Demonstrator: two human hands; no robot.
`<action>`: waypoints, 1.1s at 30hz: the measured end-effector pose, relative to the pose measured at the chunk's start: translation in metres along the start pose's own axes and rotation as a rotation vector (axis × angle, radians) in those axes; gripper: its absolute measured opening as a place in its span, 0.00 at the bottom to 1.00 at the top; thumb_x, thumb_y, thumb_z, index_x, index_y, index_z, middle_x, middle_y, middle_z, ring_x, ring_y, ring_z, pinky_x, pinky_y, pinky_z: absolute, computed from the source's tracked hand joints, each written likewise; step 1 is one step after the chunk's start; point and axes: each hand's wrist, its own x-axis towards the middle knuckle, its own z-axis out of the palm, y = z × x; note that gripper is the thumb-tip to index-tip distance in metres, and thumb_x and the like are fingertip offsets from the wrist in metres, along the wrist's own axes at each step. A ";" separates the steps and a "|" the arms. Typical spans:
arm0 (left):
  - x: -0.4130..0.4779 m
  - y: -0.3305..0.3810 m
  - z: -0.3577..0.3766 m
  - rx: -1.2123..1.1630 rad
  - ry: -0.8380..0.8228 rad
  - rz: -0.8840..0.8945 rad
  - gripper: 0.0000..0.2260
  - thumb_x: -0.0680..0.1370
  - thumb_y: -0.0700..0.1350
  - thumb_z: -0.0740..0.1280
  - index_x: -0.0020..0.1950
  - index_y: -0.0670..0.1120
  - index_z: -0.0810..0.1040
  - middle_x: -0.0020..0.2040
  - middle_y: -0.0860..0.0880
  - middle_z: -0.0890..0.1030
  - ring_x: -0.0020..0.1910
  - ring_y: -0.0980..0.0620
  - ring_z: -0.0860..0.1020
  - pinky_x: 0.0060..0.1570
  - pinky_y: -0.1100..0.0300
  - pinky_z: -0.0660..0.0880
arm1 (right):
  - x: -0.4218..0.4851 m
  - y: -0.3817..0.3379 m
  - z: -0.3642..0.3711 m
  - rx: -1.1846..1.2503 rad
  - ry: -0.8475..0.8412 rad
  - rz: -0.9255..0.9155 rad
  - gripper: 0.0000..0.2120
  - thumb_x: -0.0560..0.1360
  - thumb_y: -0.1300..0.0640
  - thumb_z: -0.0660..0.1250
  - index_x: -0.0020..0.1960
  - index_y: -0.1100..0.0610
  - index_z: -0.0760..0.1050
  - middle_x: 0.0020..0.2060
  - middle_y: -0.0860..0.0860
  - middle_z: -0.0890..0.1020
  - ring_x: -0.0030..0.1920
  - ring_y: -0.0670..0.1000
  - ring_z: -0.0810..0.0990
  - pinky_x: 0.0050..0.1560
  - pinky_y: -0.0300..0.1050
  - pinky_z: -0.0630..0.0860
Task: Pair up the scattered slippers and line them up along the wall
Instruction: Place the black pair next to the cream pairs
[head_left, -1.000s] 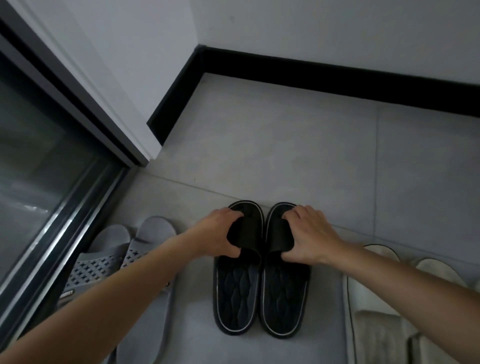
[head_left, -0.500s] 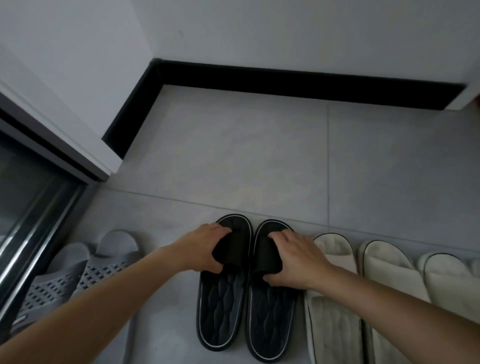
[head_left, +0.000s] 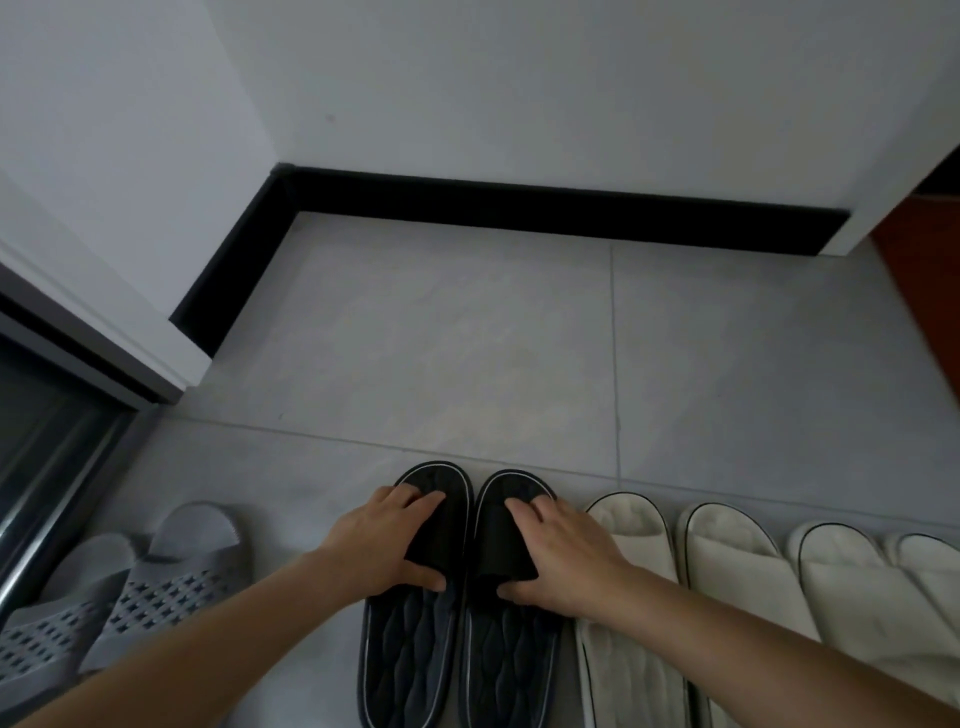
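Two black slippers lie side by side on the grey tile floor, toes pointing toward the far wall. My left hand grips the strap of the left black slipper. My right hand grips the strap of the right black slipper. Just right of them a pair of cream slippers lies parallel, touching the right black one, and another cream pair follows at the frame's right edge. A grey perforated pair lies to the left, apart from the black pair.
A white wall with a black baseboard runs across the far side, with bare tile floor between it and the slippers. A dark glass sliding door stands at the left. Reddish-brown flooring shows at the right.
The view has swung right and tilted, bringing the cream pairs into sight. My hands have stayed on the black slippers' straps, and the black pair now lies close against the cream slipper.
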 end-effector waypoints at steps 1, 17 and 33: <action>0.000 -0.001 -0.001 -0.004 0.000 0.000 0.48 0.64 0.70 0.68 0.77 0.55 0.52 0.71 0.52 0.62 0.71 0.50 0.61 0.67 0.52 0.68 | -0.001 0.001 -0.001 0.001 -0.004 0.000 0.47 0.65 0.32 0.66 0.74 0.54 0.52 0.66 0.56 0.67 0.67 0.57 0.66 0.65 0.52 0.68; -0.002 0.004 -0.007 0.025 -0.062 0.005 0.47 0.65 0.69 0.68 0.77 0.55 0.51 0.71 0.51 0.62 0.71 0.49 0.60 0.66 0.50 0.69 | -0.001 -0.001 -0.003 -0.037 0.003 0.015 0.50 0.62 0.31 0.68 0.74 0.54 0.53 0.65 0.56 0.67 0.66 0.58 0.67 0.62 0.53 0.70; -0.003 0.026 0.010 0.141 0.081 -0.052 0.52 0.63 0.74 0.64 0.77 0.46 0.50 0.72 0.49 0.62 0.71 0.47 0.61 0.62 0.49 0.70 | -0.001 -0.004 -0.005 -0.033 -0.018 0.025 0.50 0.62 0.31 0.69 0.73 0.55 0.53 0.65 0.57 0.67 0.66 0.58 0.67 0.62 0.53 0.70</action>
